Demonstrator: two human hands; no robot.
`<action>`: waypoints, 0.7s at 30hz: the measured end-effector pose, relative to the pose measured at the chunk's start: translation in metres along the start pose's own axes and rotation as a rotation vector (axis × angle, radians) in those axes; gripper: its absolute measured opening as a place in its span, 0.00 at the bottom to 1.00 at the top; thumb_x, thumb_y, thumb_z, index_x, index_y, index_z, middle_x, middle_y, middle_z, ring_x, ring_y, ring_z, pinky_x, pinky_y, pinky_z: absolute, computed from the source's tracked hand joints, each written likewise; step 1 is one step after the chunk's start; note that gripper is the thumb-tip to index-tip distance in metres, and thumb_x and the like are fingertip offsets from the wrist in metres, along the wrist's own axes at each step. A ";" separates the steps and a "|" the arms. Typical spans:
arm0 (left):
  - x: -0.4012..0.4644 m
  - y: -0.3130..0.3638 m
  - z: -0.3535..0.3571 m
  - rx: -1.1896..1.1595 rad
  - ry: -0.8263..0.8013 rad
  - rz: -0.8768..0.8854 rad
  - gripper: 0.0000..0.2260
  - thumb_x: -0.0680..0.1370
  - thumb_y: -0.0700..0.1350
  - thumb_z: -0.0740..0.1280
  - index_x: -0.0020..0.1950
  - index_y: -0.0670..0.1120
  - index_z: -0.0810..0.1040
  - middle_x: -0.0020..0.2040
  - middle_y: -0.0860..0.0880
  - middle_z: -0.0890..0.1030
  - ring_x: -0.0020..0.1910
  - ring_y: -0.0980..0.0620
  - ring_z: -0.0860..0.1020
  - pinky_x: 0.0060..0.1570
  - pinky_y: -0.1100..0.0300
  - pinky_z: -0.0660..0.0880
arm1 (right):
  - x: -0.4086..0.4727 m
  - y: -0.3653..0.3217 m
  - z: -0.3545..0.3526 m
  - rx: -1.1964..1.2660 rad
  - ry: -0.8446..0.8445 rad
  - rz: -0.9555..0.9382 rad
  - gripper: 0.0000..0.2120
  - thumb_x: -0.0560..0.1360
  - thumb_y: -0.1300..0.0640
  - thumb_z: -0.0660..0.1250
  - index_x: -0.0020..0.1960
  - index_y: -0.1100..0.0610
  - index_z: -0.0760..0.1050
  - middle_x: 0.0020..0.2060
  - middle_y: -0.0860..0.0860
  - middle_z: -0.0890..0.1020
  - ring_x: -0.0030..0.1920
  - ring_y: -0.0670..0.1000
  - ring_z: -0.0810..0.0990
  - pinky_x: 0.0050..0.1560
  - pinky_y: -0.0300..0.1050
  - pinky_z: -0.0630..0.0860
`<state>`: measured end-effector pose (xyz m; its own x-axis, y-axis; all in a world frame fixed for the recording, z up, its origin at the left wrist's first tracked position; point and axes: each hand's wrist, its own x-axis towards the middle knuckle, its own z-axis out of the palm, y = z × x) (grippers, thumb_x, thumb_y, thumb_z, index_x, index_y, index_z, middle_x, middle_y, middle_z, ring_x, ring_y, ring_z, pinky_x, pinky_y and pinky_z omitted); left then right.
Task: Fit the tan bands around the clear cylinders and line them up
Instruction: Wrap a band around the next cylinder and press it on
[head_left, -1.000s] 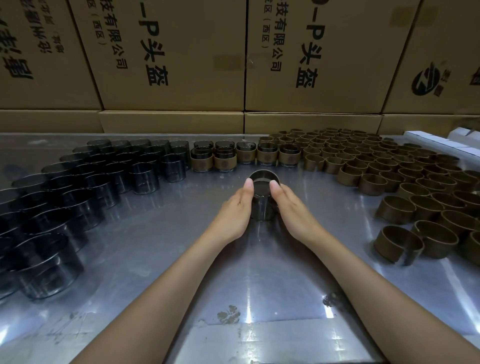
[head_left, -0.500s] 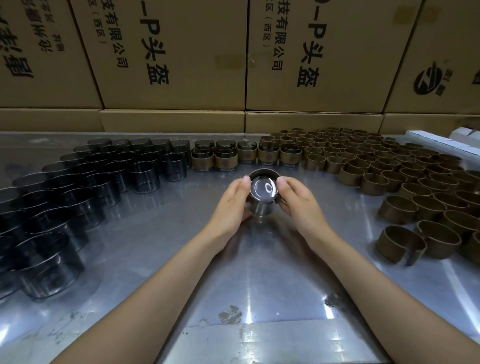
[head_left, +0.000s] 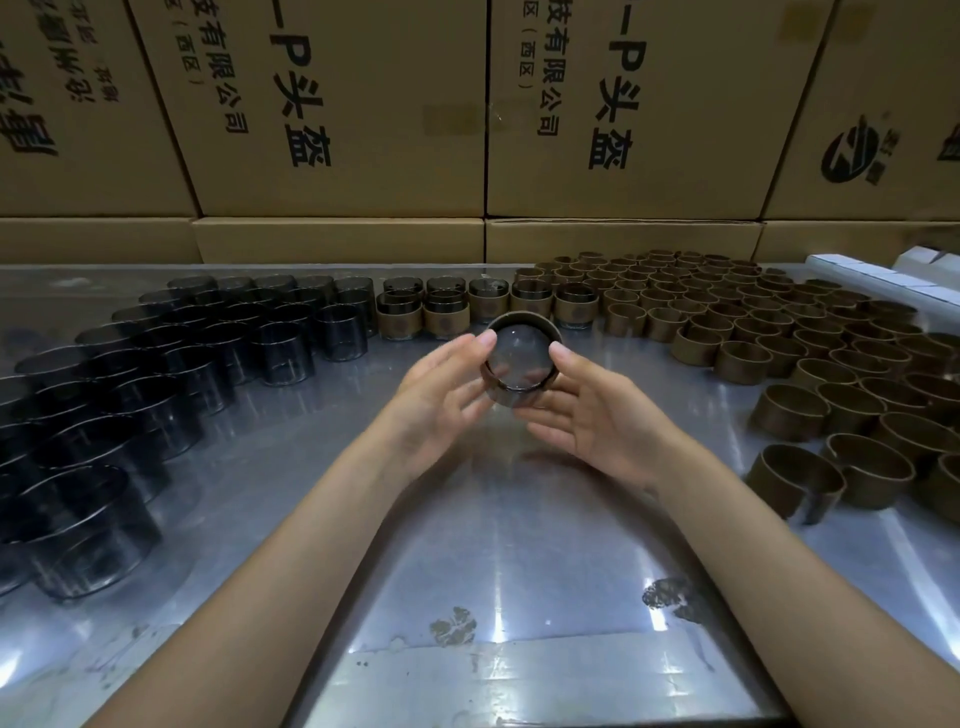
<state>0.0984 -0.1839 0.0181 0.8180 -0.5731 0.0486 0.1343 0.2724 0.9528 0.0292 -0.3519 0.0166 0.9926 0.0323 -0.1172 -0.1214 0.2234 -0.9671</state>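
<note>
A clear cylinder with a tan band around it (head_left: 521, 357) is held tilted above the table, its open end facing me. My left hand (head_left: 441, 395) touches its left side with thumb and fingers, and my right hand (head_left: 592, 410) cradles it from the right and below. Bare clear cylinders (head_left: 208, 353) crowd the left of the table. Loose tan bands (head_left: 753, 332) fill the right. A short row of banded cylinders (head_left: 483, 306) stands at the back, some of them stacked two high.
The shiny metal table (head_left: 493, 545) has stains near its front edge. Large cardboard boxes (head_left: 337, 104) form a wall behind the table. White boxes (head_left: 883, 275) lie at the far right. One split tan band (head_left: 795, 483) stands apart at the right front.
The cylinder stood on the table between both hands; it has since been lifted and tipped so its opening faces me, and the palms have turned upward around it.
</note>
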 end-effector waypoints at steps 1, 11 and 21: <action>-0.002 0.002 0.000 0.033 -0.044 -0.052 0.29 0.71 0.56 0.70 0.68 0.44 0.74 0.65 0.45 0.78 0.61 0.51 0.78 0.60 0.58 0.75 | -0.001 0.000 0.000 0.019 -0.016 -0.012 0.29 0.65 0.38 0.69 0.59 0.54 0.77 0.54 0.52 0.84 0.56 0.49 0.82 0.56 0.44 0.74; -0.010 0.001 0.004 -0.101 -0.273 -0.055 0.33 0.51 0.61 0.82 0.51 0.48 0.85 0.52 0.45 0.84 0.52 0.51 0.82 0.51 0.62 0.78 | -0.006 0.000 0.001 0.147 -0.245 -0.143 0.27 0.54 0.39 0.80 0.49 0.48 0.84 0.47 0.48 0.84 0.47 0.43 0.80 0.45 0.39 0.70; -0.014 -0.002 0.009 -0.193 -0.467 -0.015 0.23 0.54 0.60 0.82 0.41 0.47 0.85 0.42 0.49 0.85 0.50 0.55 0.83 0.53 0.62 0.78 | -0.008 0.003 0.006 0.348 -0.254 -0.197 0.28 0.44 0.44 0.86 0.39 0.54 0.83 0.42 0.53 0.81 0.44 0.48 0.78 0.36 0.37 0.77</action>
<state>0.0814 -0.1830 0.0185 0.4838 -0.8506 0.2057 0.2811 0.3737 0.8839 0.0204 -0.3459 0.0155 0.9695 0.1837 0.1620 0.0319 0.5612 -0.8270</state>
